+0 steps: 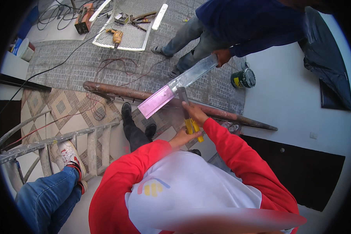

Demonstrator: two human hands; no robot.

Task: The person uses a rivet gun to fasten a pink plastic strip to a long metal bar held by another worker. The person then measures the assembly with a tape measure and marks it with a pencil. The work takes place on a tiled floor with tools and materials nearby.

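Observation:
A long yellow-handled tool [190, 125] with a dark grey upper part stands in front of my chest, its exact kind unclear. My left hand [180, 138] is closed around the lower yellow part. Above it my right hand [196, 113] grips the tool where the grey meets the yellow. The tool's grey top end touches or overlaps a metal channel [193, 75], silver at its far end. A pink length [156, 102] continues it toward the lower left. Another person's hand [222, 57] holds the channel's far right end.
A rusty pipe rail [121, 90] crosses below the channel. A ladder [58, 142] stands at left, with a person's jeans-clad leg [46, 195] on it. Beyond lie a mesh rack [138, 37], an orange drill [116, 37] and loose cables. A dark bucket [243, 79] stands right.

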